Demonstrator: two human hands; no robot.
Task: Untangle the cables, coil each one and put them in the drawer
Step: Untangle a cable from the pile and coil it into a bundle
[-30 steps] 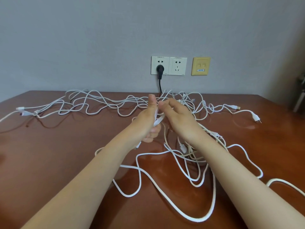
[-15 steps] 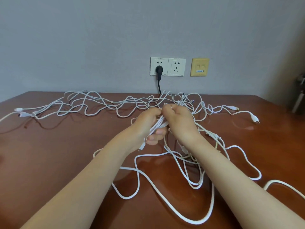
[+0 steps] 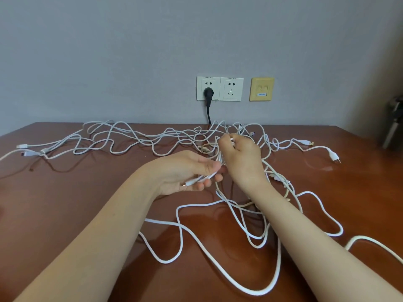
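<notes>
- Mid-untangling on a glossy brown wooden table (image 3: pixel 76 192): left hand (image 3: pixel 187 171) pinching the plug end of a thin white cable (image 3: pixel 202 178), right hand (image 3: pixel 239 158) curled round strands just far of it.
- Best done slowly: feed the held end back through each loop, no yanking tight.
- Tangle of white cables (image 3: pixel 259 237) spread far-left to near-right, hands at its middle; no drawer in view.
</notes>
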